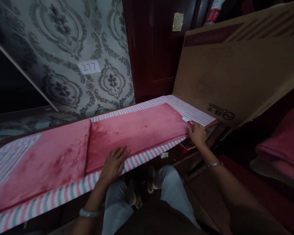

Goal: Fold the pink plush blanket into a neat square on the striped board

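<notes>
A long pink plush blanket [137, 127] lies folded on a striped cloth [68, 192] spread over a narrow table. Its left part is doubled over, so a thicker edge crosses it. My left hand [114, 163] rests flat on the blanket's near edge, fingers stretched out. At the blanket's near right corner, my right hand [196, 133] has its fingers closed on the edge, close to a small white tag [186, 119]. The underside of that corner is hidden by the fingers.
A large cardboard sheet [220, 71] leans at the table's right end. Behind are patterned wallpaper with a paper marked 277 [90, 67] and a dark red door [152, 49]. More pink folded fabric [284, 147] sits at the far right. A dark screen [12, 75] stands at left.
</notes>
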Motion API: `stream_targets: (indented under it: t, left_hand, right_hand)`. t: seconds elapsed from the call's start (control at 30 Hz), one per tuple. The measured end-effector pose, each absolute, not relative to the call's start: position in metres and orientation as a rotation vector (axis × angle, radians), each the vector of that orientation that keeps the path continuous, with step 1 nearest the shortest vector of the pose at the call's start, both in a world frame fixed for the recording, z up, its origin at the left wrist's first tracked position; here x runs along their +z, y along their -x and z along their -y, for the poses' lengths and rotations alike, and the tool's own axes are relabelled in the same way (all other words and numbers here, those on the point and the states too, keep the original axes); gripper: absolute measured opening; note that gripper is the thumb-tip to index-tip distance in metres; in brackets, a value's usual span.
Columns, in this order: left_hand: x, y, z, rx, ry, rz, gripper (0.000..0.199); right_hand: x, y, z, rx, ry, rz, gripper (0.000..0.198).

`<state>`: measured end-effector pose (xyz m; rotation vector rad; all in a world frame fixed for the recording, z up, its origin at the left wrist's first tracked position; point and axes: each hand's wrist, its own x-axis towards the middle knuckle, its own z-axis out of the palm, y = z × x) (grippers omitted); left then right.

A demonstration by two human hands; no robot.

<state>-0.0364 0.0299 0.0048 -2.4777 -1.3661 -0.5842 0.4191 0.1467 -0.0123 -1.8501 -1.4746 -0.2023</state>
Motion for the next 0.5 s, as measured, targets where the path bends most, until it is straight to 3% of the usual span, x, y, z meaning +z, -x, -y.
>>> stream_targets:
  t: [0.27,0.5]
  left_hand:
    - [0.006,0.034,-0.028,-0.572,2.469,1.411,0.043]
    - [0.007,0.034,-0.026,-0.625,2.479,1.414,0.043]
  right_hand:
    - [-0.002,-0.442,-0.164,0.104,2.262,1.521,0.053]
    - [-0.005,-0.454,-0.179,0.386,2.009,1.234,0.044]
